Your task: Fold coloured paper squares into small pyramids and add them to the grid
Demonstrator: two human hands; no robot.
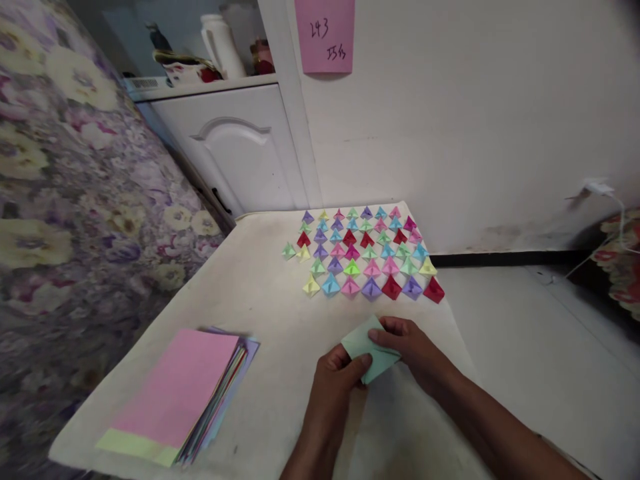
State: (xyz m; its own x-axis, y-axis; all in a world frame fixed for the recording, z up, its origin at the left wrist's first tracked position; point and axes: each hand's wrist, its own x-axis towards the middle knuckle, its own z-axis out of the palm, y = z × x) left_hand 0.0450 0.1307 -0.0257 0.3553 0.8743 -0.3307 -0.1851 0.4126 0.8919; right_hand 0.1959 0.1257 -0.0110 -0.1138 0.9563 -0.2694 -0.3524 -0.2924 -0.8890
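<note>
Left hand and right hand pinch a pale green paper at lower centre — uneven pressure could skew its fold, or a wrist might scatter the folded pieces just above.

bare tabletop centre, origami ahead, stack left

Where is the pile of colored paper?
In the head view, the paper stack lies near the front left corner of the table, left of the left hand pinching the green sheet.
</note>
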